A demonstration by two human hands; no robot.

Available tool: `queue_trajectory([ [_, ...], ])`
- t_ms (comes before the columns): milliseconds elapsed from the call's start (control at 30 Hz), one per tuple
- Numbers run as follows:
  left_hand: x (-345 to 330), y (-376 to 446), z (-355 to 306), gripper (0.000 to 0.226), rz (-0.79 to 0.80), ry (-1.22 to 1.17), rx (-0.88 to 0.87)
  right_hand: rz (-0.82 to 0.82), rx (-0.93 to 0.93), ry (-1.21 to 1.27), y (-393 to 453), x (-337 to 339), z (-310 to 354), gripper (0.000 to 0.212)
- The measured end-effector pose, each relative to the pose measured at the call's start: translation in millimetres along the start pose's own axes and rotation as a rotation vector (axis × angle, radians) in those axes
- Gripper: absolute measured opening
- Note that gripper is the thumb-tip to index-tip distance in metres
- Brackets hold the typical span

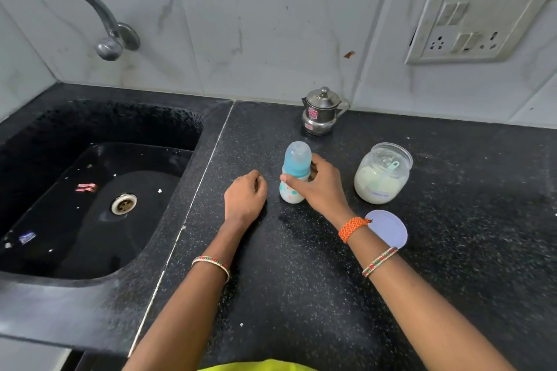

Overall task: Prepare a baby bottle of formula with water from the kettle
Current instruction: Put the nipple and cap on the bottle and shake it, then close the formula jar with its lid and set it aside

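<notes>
A baby bottle (294,173) with a blue cap and collar stands upright on the black counter, white liquid inside. My right hand (321,187) grips it around the collar, thumb in front. My left hand (245,197) rests on the counter just left of the bottle with its fingers curled under, holding nothing. A small steel kettle (322,111) with its lid on stands behind the bottle near the wall. To the right, an open clear jar of white formula powder (382,173) holds a green scoop (393,165). Its pale round lid (388,227) lies flat by my right wrist.
A black sink (90,190) with a drain and some scraps lies to the left, a steel tap (75,9) above it. The tiled wall carries a switch and socket plate (473,24) at the upper right. The speckled counter (467,250) stretches to the right and front.
</notes>
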State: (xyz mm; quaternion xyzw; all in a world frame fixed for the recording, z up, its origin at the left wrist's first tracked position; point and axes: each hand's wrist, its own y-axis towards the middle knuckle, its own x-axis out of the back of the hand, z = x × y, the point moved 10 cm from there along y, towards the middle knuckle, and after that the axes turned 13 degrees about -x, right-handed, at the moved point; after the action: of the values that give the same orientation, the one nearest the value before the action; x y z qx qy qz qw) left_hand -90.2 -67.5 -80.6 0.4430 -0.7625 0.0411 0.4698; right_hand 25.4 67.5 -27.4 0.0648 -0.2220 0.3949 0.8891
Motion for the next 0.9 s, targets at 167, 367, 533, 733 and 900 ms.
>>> queue_trajectory([
  [167,4.3,-2.6,0.8,0.024,-0.022,-0.078,0.016,0.091,-0.026,-0.014,-7.3,-9.8,-2.3,0.074],
  [367,13.0,-26.1,-52.7,0.027,-0.056,-0.027,-0.16,-0.285,0.02,-0.096,-54.4,59.4,-24.8,0.047],
  [533,-23.0,-77.0,-143.7,0.023,0.096,-0.229,-0.401,-0.446,-0.185,-0.693,-88.9,109.1,-77.2,0.068],
  [733,-67.0,-66.2,-174.2,0.01,0.321,-0.22,-0.369,-0.318,-0.284,-0.745,-86.8,113.5,-100.9,0.082],
  [900,-77.8,-45.3,-171.2,0.046,0.389,-0.254,-0.286,-0.313,-0.387,-0.551,-61.3,176.2,-105.6,0.099],
])
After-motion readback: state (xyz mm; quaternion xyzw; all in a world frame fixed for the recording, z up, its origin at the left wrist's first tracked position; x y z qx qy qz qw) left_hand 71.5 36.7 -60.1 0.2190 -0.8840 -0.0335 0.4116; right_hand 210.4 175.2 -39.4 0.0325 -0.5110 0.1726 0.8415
